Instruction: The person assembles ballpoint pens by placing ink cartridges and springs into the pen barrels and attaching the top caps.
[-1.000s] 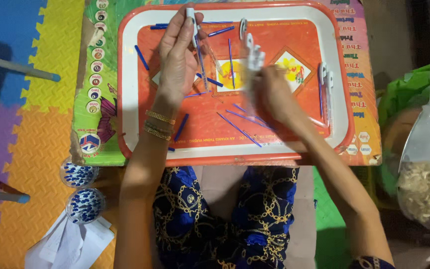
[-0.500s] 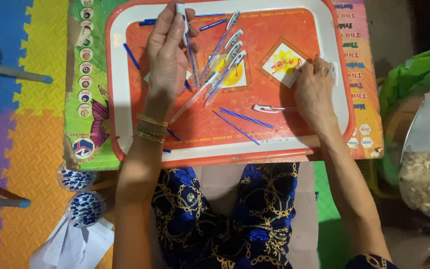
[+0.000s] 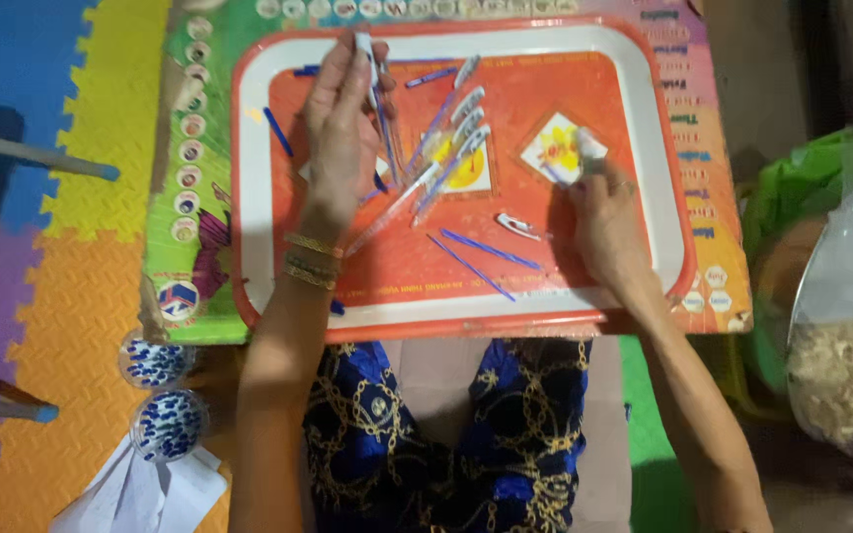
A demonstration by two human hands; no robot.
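On the orange tray point(image 3: 644, 118), the left hand point(image 3: 343, 138) pinches a white pen barrel point(image 3: 365, 54) upright in its fingers at upper centre of the frame. A fan of clear pens point(image 3: 446, 148) lies just right of it. The right hand point(image 3: 599, 212), fingers curled, presses a small white piece point(image 3: 589, 143) at centre right; a white cap point(image 3: 517, 227) lies just left of it.

Bright even overhead light, soft blur, dim right edge.

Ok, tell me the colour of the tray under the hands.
Orange-red tray with a white border; head view.
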